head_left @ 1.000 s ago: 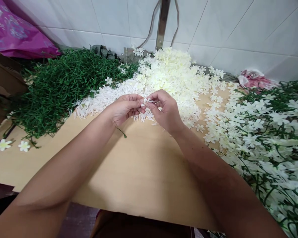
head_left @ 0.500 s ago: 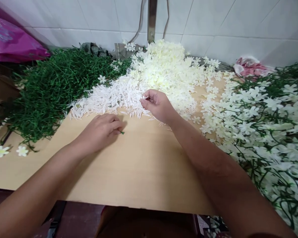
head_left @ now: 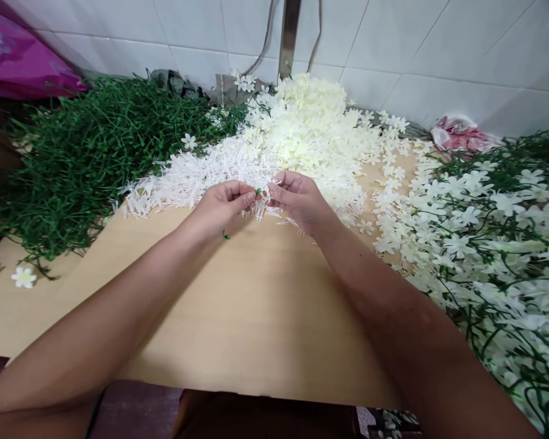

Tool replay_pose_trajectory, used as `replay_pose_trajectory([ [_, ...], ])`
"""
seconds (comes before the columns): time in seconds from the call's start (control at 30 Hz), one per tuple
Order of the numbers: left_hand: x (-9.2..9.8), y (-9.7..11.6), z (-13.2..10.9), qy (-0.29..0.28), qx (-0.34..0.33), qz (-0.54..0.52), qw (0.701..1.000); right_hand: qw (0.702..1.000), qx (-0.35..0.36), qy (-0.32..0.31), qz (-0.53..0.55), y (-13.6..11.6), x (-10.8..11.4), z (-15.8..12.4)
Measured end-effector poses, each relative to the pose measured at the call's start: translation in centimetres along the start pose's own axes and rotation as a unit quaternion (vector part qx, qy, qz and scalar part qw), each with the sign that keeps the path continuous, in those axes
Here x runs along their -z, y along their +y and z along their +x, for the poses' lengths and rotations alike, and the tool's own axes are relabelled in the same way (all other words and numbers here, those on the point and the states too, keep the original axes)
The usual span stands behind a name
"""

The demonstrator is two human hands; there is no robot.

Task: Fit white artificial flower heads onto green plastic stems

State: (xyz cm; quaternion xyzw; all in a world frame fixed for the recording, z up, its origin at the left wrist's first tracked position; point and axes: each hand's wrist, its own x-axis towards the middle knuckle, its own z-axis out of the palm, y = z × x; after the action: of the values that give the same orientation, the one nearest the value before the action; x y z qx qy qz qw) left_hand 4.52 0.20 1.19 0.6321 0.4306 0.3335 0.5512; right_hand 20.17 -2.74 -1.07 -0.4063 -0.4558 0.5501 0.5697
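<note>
Left hand [head_left: 224, 206] pinches a green stem [head_left: 257, 191] just beside right hand [head_left: 298, 198], over white stamen pile [head_left: 187, 178].

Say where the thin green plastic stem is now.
Head view, centre: the thin green plastic stem is pinched in the left hand over the tan wooden board, its tip almost meeting the right hand, before the heap of white plastic stamens.

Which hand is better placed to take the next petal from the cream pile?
Right, probably. The right hand sits at the near edge of the cream petal pile, its grip on only a small white piece; the left hand pinches the green stem and lies nearer the white stamen heap.
</note>
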Motion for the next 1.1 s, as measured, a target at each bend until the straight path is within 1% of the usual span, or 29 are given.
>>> replay_pose_trajectory([
  [0.07,-0.6,-0.5,0.1,-0.009,0.037,-0.027,0.999,0.999,-0.025,0.015,0.018,0.4,0.1,0.0],
  [0.13,-0.7,-1.0,0.2,-0.015,0.059,-0.045,0.997,0.998,-0.052,0.027,0.032,0.7,0.2,0.0],
  [0.23,-0.2,-1.6,0.4,-0.025,0.057,-0.063,0.996,0.995,-0.081,0.032,0.043,0.9,0.3,0.0],
  [0.37,0.3,-2.1,0.5,-0.051,0.049,-0.073,0.995,0.994,-0.096,0.033,0.041,1.0,0.1,-0.1],
  [0.6,0.4,-2.5,0.5,-0.065,0.029,-0.086,0.994,0.995,-0.090,0.032,0.020,1.1,0.3,-0.2],
  [0.77,0.4,-2.6,0.6,-0.063,0.030,-0.061,0.996,0.997,-0.051,0.028,-0.058,1.4,0.3,-0.1],
  [0.83,0.4,-2.5,0.6,-0.060,0.037,-0.048,0.996,0.996,-0.040,0.023,-0.071,1.5,0.2,-0.1],
  [1.0,0.4,-2.0,0.6,-0.053,0.058,-0.023,0.997,0.995,-0.048,0.004,-0.088,1.8,0.3,-0.2],
  [1.1,0.5,-1.9,0.6,-0.075,0.051,-0.023,0.996,0.993,-0.067,-0.016,-0.093,1.8,0.3,-0.3],
])
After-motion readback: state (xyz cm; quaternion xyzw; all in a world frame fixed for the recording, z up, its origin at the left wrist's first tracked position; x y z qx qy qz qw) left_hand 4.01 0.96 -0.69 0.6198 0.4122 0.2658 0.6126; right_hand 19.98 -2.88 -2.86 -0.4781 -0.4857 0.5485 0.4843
